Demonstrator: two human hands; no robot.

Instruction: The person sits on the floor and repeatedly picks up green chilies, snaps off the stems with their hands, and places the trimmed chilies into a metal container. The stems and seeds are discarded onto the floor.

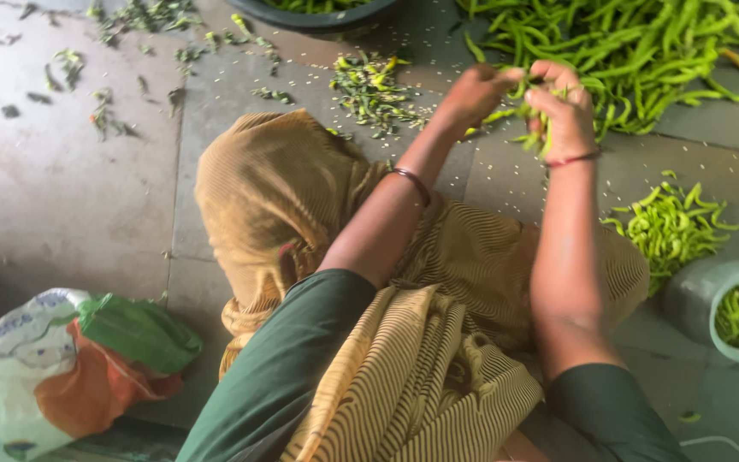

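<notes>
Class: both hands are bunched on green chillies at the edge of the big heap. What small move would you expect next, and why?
Probably the right hand snaps a stem off the chillies that the left hand steadies. Both hands pinch one bunch, and plucked stems litter the floor beside a separate chilli pile.

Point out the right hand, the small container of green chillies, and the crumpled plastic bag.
right hand (562,107), head view, back of hand.
container of green chillies (693,295), head view, outer wall.
plastic bag (19,359), head view, white part.
</notes>
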